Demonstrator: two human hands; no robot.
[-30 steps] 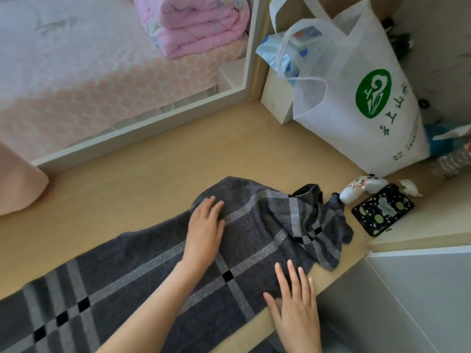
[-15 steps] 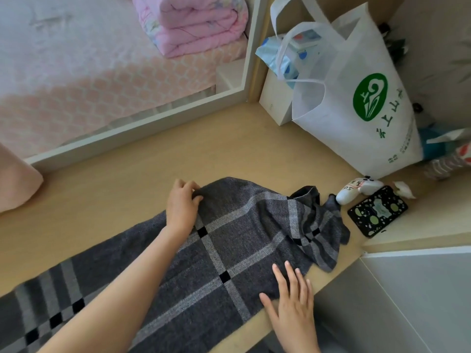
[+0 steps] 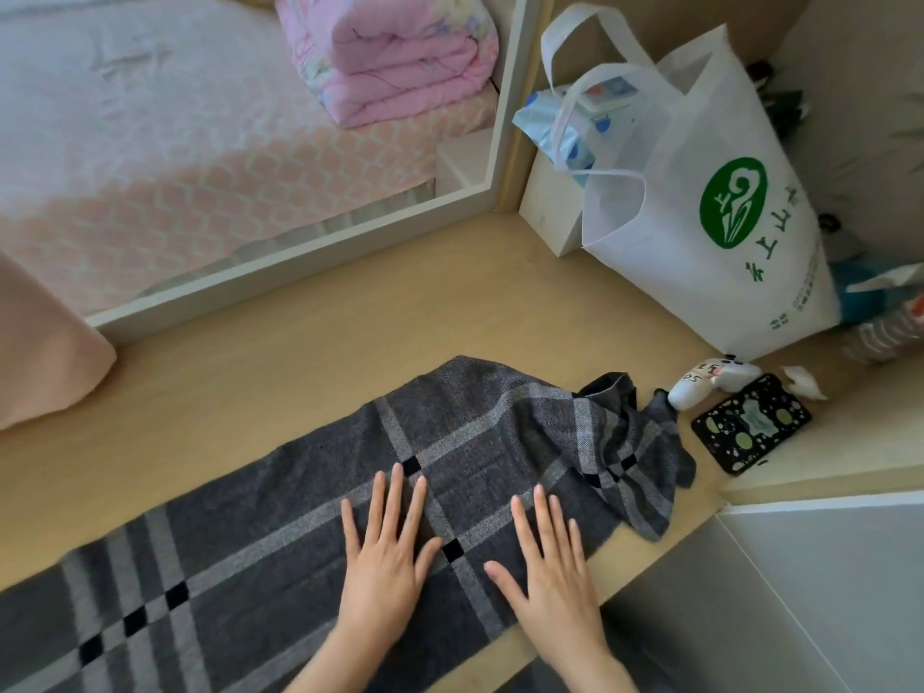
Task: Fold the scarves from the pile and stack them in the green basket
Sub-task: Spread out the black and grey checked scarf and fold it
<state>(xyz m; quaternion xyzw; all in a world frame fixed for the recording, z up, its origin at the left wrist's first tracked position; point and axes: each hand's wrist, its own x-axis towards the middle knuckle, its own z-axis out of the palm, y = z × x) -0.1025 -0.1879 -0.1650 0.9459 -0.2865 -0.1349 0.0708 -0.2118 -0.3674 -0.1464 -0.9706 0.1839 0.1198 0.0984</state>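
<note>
Now smoothing dark grey plaid woven scarf [image 3: 310,532]: left hand [image 3: 382,562], right hand [image 3: 547,567] pressing flat, fingers spread apart; flatten bunched end at 2 o'clock before folding.

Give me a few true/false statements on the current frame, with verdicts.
1. The left hand and right hand lie flat, fingers straight, on the grey plaid scarf. True.
2. The scarf's right end lies smooth. False: it is bunched up beside the white game controller.
3. The white tote bag stands upright behind the controller. True.
4. A green basket is in view. False: none shows.
</note>
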